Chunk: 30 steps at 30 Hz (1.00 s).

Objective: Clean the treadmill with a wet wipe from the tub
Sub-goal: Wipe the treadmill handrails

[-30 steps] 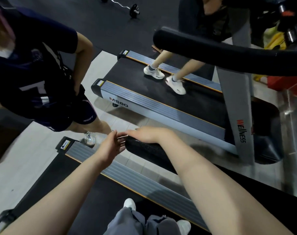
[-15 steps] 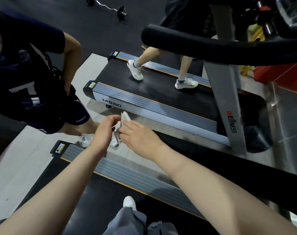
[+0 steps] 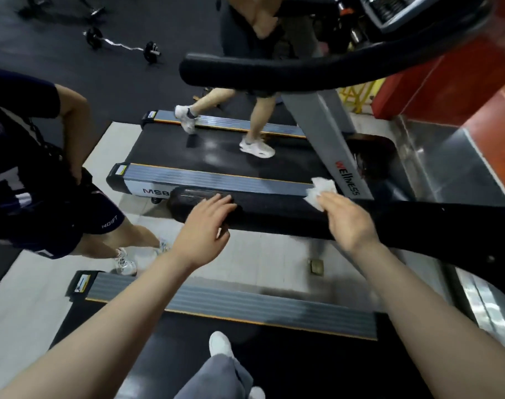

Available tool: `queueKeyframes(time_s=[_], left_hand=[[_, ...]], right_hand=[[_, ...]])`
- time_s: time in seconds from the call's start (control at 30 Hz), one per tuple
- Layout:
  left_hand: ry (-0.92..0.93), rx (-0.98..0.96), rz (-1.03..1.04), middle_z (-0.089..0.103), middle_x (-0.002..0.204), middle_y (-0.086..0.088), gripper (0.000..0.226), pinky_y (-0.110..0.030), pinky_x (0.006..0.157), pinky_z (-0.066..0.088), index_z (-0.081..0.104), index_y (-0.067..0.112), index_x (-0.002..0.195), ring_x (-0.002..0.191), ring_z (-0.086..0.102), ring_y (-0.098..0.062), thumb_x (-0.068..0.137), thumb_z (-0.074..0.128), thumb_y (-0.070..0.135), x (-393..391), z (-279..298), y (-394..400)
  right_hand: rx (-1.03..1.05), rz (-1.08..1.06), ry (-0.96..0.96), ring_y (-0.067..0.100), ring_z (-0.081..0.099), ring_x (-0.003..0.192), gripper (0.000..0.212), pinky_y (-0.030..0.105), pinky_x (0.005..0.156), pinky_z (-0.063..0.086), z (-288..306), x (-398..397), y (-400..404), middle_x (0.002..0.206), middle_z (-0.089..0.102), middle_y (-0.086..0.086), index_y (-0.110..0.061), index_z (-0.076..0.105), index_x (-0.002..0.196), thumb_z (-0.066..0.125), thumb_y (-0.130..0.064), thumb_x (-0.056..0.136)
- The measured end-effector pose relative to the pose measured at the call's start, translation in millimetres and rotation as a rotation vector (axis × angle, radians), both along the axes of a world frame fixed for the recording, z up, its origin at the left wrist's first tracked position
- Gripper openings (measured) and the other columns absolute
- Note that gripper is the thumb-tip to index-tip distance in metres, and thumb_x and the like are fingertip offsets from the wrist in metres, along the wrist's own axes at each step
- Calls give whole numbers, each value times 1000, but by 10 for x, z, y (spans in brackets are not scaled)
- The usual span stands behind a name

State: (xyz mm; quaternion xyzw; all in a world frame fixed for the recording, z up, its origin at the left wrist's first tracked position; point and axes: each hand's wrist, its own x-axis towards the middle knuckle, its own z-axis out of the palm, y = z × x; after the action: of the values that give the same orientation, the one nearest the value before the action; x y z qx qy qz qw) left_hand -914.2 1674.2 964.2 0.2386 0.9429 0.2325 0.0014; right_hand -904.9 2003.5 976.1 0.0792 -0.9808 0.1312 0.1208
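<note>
Head view. No tub or other container in frame; the only wipe [image 3: 320, 192] is a crumpled white one right of centre, pinched in the fingers of the right hand [image 3: 347, 221] and pressed on the top of the black padded handrail [image 3: 274, 210] that crosses mid-frame.

Left hand [image 3: 203, 226], centre frame, fingers spread and loose, lies flat on the same handrail near its rounded left end, holding nothing. The two hands are well apart along the rail.

Lower frame: the near treadmill [image 3: 231, 309] with grey ribbed side rail edged in orange and a black belt; the wearer's grey trouser leg [image 3: 216, 378] and white shoe [image 3: 220, 344] on the belt.

Writing: the neighbouring treadmill [image 3: 216, 180], mid-frame, reads "MS8" on its side, the rest hidden by the handrail; its grey upright [image 3: 326, 133] carries "WELLNESS", first letters red, remainder black. Yellow stickers on both rear end caps, too small to read.

On that machine's belt, a second person's bare legs and white trainers [image 3: 257, 148].

Left edge: a bystander in dark shorts [image 3: 101, 208] marked "NGIFT", partly blurred.

Upper left: curl barbell [image 3: 121, 46] on dark floor
</note>
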Motion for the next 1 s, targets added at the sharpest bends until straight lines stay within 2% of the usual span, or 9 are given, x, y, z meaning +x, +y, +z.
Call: queueKeyframes(time_s=[0.07,0.13,0.33,0.47,0.57,0.7,0.83,0.93,1.0], left_hand=[[3,-42,-100,48,150,-9,58,-49,118,29,55,11,138,142,40,-32,82,44,23,101,13,246],[-12,-39,-164,47,151,-8,58,-46,120,26,53,11,140,143,37,-31,83,47,22,191,44,467],[-30,-75,-383,47,151,-5,49,-40,122,22,53,15,139,146,34,-26,90,54,18,334,65,959],[-50,-108,-467,40,155,-5,50,-35,122,17,49,16,142,149,27,-25,93,55,18,229,120,1161],[-37,-109,-532,38,157,-7,51,-34,122,16,49,14,143,149,26,-26,92,54,16,45,187,1279],[-31,-90,-653,40,155,-7,58,-31,122,16,50,14,142,146,31,-29,86,38,27,-128,250,1486],[-23,-88,-814,40,155,-7,72,-25,118,10,49,15,143,145,33,-27,82,23,44,-136,209,1680],[-51,-102,-920,37,157,-5,64,-24,116,11,46,16,145,146,31,-24,88,30,40,-23,168,1802],[-57,-90,-975,35,158,-1,54,-21,116,11,44,19,147,147,29,-18,93,46,26,102,117,1906]], right_hand=[[56,-171,-154,27,48,134,47,39,112,36,103,232,432,144,53,6,-12,57,137,49,3,93],[85,-315,-167,29,47,134,45,40,111,36,251,441,794,146,51,9,-13,55,139,40,-5,98],[131,-630,-214,38,60,94,34,39,77,49,686,1077,1249,112,66,15,-20,65,115,38,-8,97],[-117,-761,-91,31,56,83,31,34,71,43,755,1496,1278,95,65,9,-18,67,105,42,-7,92],[-339,-871,23,29,61,94,31,36,81,49,706,1629,1127,101,67,9,-15,68,110,45,-7,93],[-507,-1009,141,21,58,99,36,24,83,40,698,1782,850,113,67,10,-4,67,120,42,3,94],[-144,-1065,254,32,55,124,47,28,106,38,734,2376,995,136,57,15,-4,67,123,47,16,85],[-44,-1232,43,40,45,132,51,45,109,36,783,2971,1160,146,47,18,-4,60,131,47,14,85],[-64,-1294,-210,38,36,138,50,46,111,31,740,3273,1182,150,40,18,-4,52,139,44,10,91]])
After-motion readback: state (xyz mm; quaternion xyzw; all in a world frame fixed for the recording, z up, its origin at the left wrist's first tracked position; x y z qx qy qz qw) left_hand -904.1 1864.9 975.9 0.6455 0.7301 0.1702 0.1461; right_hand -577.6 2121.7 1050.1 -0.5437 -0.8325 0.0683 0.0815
